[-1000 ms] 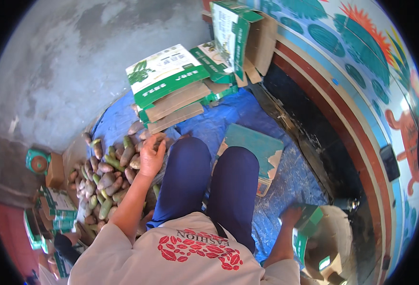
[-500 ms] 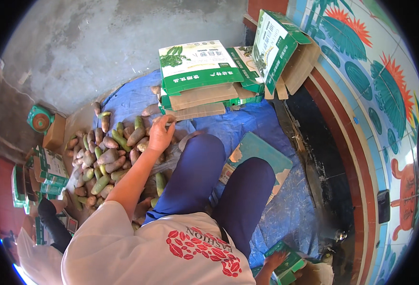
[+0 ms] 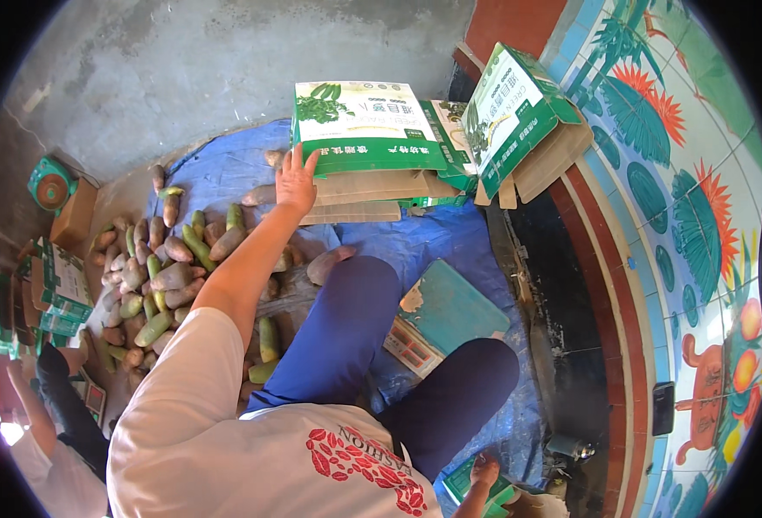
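My left hand (image 3: 296,183) reaches forward, its fingers stretched out against the left front corner of a flattened-looking green-and-white cardboard box (image 3: 363,112) on top of a stack. At the lower right my right hand (image 3: 484,471) has its fingers bent over the edge of a green cardboard box (image 3: 460,483); the lower picture edge cuts off part of this box. To the left of my legs lies a heap of muddy green-and-brown radishes (image 3: 173,276). One radish (image 3: 329,263) rests apart, near my left knee.
A teal platform scale (image 3: 458,306) sits by my right knee on a blue tarp (image 3: 493,268). Another open carton (image 3: 523,129) leans beside the stack. Far left are a small green dial scale (image 3: 51,186), more cartons (image 3: 66,276) and another person's arm (image 3: 34,401).
My left hand has moved forward from above the radishes to the stacked box, its fingers straightening. My right hand stays at the lower-right box. My knees have spread, uncovering more of the platform scale.
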`<state>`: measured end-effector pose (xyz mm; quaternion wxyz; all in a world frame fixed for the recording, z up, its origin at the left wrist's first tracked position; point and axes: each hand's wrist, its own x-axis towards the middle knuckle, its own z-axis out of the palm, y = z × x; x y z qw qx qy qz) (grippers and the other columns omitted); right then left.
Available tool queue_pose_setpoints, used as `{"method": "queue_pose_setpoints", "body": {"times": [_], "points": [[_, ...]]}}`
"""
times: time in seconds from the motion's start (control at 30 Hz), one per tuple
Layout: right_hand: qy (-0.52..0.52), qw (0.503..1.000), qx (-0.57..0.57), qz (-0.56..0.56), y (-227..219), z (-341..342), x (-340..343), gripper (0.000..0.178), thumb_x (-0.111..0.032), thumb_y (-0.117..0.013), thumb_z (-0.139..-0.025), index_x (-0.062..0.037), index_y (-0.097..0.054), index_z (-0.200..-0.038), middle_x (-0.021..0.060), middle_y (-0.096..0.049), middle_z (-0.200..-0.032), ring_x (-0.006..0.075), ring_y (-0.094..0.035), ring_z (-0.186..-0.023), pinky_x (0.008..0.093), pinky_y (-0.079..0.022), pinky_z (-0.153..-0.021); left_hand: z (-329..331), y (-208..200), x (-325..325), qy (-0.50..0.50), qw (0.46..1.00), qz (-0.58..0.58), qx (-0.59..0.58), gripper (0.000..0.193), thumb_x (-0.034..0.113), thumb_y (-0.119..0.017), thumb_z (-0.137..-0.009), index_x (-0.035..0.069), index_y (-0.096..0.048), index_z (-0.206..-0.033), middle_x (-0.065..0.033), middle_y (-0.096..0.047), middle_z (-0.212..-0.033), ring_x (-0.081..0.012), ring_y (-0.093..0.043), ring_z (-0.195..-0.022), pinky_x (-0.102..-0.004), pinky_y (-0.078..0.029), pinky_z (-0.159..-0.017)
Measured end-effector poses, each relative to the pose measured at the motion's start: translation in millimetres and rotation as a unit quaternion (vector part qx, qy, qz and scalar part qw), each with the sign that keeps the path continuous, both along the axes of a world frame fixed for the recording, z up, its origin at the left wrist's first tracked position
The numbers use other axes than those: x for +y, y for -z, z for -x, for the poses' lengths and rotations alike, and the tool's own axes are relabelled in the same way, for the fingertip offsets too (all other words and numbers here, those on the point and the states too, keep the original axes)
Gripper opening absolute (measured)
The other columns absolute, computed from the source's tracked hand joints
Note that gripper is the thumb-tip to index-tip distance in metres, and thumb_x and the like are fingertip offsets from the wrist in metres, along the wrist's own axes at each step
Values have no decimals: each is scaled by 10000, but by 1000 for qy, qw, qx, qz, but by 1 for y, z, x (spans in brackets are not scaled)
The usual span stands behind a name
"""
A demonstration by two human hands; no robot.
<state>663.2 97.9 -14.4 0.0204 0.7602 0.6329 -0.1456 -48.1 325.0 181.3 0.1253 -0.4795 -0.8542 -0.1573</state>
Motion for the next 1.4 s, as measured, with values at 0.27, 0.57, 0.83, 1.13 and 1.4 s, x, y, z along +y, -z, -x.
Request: {"method": "queue_pose_setpoints", "body": {"times": [0.27, 0.57, 0.83, 1.13, 1.4], "points": [[21, 982, 106, -152, -81, 17, 47, 181, -107, -590, -759, -36, -652, -913, 169, -641, -883, 329, -616, -806, 393, -491, -732, 30, 6, 18, -9, 999, 24, 37, 536, 167, -614, -777, 249, -445, -1280, -43, -335, -1385, -297, -329, -1271, -451, -367, -955], [30, 932, 144, -332, -190, 45, 124, 173, -76, -524, -844, 24, -605, -959, 163, -614, -874, 278, -604, -745, 343, -476, -647, 35, -61, 33, 100, 956, -266, 72, 300, 133, -644, -742, 120, -611, -1040, -106, -589, -1082, -352, -523, -1050, -401, -443, -885], [-124, 896, 198, -379, -257, 148, 168, 159, -24, -542, -834, 14, -598, -977, 154, -602, -929, 286, -593, -843, 345, -464, -732, -35, -154, 26, 129, 868, -444, -181, 189, 212, -614, -819, 24, -601, -826, -187, -585, -728, -364, -548, -665, -394, -457, -612], [-289, 840, 95, -450, -308, 236, 167, 594, -78, -684, -698, -64, -454, -1246, 176, -444, -1277, 354, -415, -1183, 462, -332, -973, -117, -145, 33, 254, 810, -391, -354, 276, 239, -610, -845, -13, -607, -957, -174, -629, -795, -228, -572, -700, -324, -468, -677], [-346, 851, 35, -394, -287, 236, 169, 710, -135, -747, -619, -76, -436, -1255, 173, -474, -1252, 355, -436, -1163, 483, -320, -976, -201, -116, 39, 402, 757, -322, -402, 181, 196, -621, -817, 20, -580, -828, -163, -573, -710, -316, -551, -649, -365, -441, -608]]}}
